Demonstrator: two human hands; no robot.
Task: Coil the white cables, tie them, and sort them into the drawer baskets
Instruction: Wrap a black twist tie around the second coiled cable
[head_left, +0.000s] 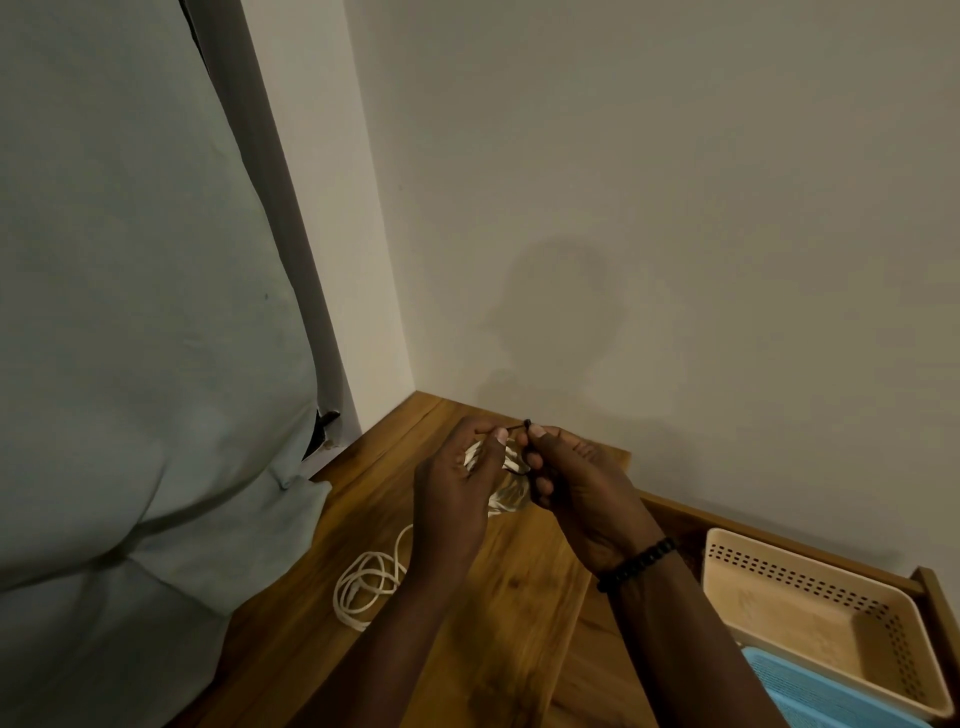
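A loose cable (366, 582) waits near the bench's (493, 623) left edge. Your left hand (457, 483) clamps the coil (506, 493) above the back corner, so your right hand (576, 483) can pinch the dark tie (522, 427) taut. Two baskets (810, 613) sit empty, drawer open at right, ready.

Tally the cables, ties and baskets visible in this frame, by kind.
White cables: 2, a coiled bundle held in the left hand and a loose cable on the wooden top
Dark ties: 1, tie pinched by the right hand
Baskets: 2, beige basket and blue basket
Total: 5
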